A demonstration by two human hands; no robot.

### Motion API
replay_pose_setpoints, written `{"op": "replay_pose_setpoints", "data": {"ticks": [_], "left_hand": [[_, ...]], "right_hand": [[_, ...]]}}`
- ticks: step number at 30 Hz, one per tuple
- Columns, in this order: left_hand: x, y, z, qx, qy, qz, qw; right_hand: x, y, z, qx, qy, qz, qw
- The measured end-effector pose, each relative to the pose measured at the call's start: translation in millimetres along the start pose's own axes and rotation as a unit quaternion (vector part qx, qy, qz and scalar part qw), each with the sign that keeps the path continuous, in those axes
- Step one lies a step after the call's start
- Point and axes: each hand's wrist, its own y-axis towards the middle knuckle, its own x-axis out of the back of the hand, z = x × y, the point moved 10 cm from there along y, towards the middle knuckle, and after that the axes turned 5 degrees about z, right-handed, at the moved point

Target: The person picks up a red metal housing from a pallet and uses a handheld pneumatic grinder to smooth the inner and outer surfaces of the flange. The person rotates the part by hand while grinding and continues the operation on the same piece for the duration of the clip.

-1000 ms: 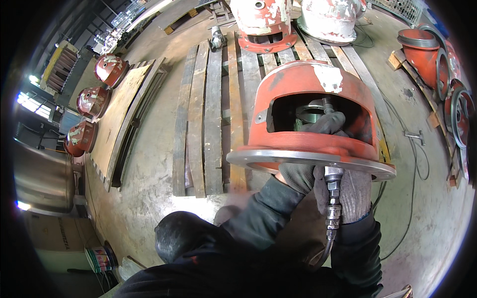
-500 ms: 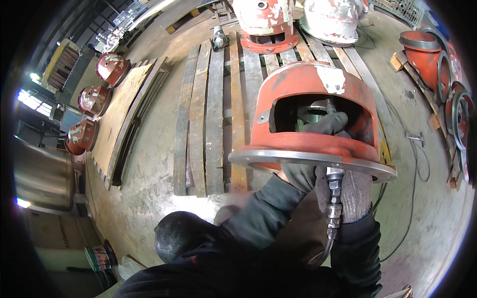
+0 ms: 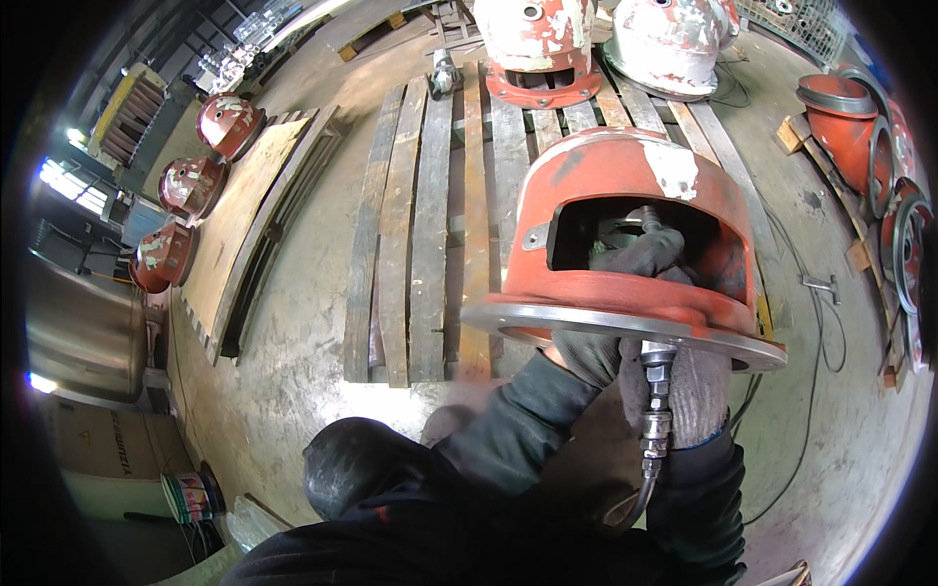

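Observation:
A red cast housing [image 3: 625,186] with patchy white coating stands on the slatted pallet, its bare metal flange [image 3: 606,320] toward me. Through its wide opening I see dark gloved fingers [image 3: 653,252] closed around the front of a pneumatic tool. The tool's metal rear end and hose coupling [image 3: 657,391] stick out below the flange. My right hand [image 3: 702,391], in a grey knit glove, wraps around the tool under the flange. My left hand [image 3: 590,357], gloved too, reaches in from the left; the flange hides part of it. The tool's working tip is not clear.
The wooden pallet [image 3: 430,254] also carries more coated housings [image 3: 532,39] and a small metal tool [image 3: 445,73] at the back. Red domed castings [image 3: 161,256] line a plywood-topped pallet at left; red flanged parts [image 3: 840,117] stand at right. An air hose [image 3: 813,410] trails across the floor.
The surroundings and housing sit slightly farther right in the picture, the far things also lower. The gloved fingers inside the opening have shifted a little. Both hands keep their hold.

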Motion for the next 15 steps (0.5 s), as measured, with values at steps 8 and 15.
{"op": "replay_pose_setpoints", "data": {"ticks": [8, 15], "left_hand": [[-0.8, -3.1, 3.6, -0.013, -0.010, -0.028, 0.999], [-9.2, -5.3, 9.8, -0.036, -0.136, 0.010, 0.990]], "right_hand": [[-5.8, 0.0, -6.6, -0.001, 0.036, -0.012, 0.999], [-9.5, -3.5, -1.3, 0.022, 0.064, 0.032, 0.997]]}}
